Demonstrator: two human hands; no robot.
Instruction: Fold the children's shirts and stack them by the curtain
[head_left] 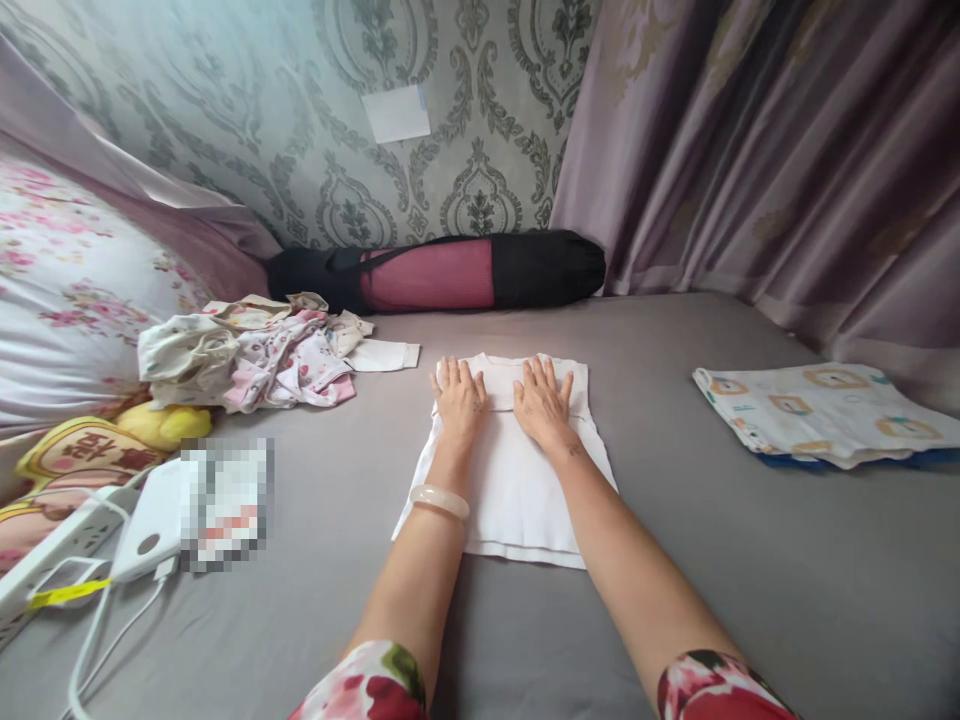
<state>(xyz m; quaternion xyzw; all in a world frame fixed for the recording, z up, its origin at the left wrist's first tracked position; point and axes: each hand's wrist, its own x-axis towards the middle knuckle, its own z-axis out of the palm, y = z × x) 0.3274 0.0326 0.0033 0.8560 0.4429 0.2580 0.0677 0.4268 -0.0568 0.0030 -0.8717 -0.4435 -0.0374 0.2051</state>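
A white garment (517,480) lies flat on the grey bedsheet in front of me, its far end folded over into a band. My left hand (460,398) rests flat on the left part of that band, fingers spread and pointing away from me. On the right part of the band, my right hand (541,398) lies palm down, fingers also apart. Both hands press on the cloth without gripping it. Part of the garment is covered by my hands and forearms.
Left of the garment is a heap of crumpled baby clothes (289,360). Nearer me lie a white power bank (154,530), cables and a power strip (64,545). Folded printed cloths (832,410) are on the right. A black and pink rolled bag (427,275) lies along the wall.
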